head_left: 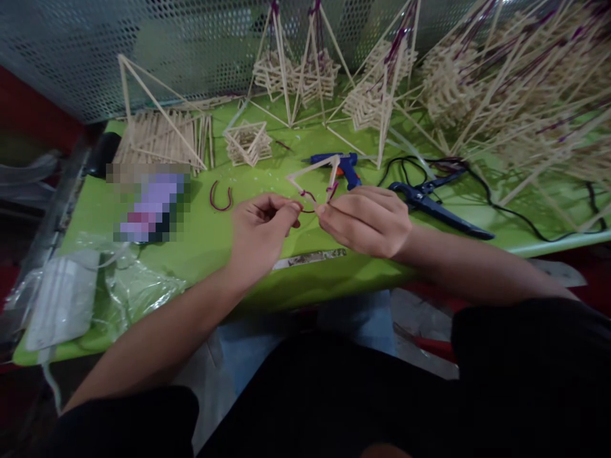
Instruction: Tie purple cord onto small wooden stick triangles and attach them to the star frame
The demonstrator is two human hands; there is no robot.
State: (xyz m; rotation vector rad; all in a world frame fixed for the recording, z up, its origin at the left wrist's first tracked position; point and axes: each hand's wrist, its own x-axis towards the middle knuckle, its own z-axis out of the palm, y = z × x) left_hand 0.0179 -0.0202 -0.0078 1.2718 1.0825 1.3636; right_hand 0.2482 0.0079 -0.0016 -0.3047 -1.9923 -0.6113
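Observation:
Both my hands work over a green table [205, 235]. My left hand [261, 230] is closed, its thumb and forefinger pinching a thin dark purple thread [308, 197]. My right hand [366, 219] is closed too and grips a small frame of pale wooden sticks [312, 170], which stands up from its fingers as an open triangle. The purple thread is wound on the frame's lower corners, between the two hands. The hands are almost touching at the fingertips.
A blue glue gun [344, 166] and dark scissors [436, 205] lie just behind my right hand, with a black cord [515, 213]. A loose purple thread piece [220, 196] lies left. Stick stacks [247, 143], tall stick pyramids [382, 83] and plastic bags [86, 289] crowd the table.

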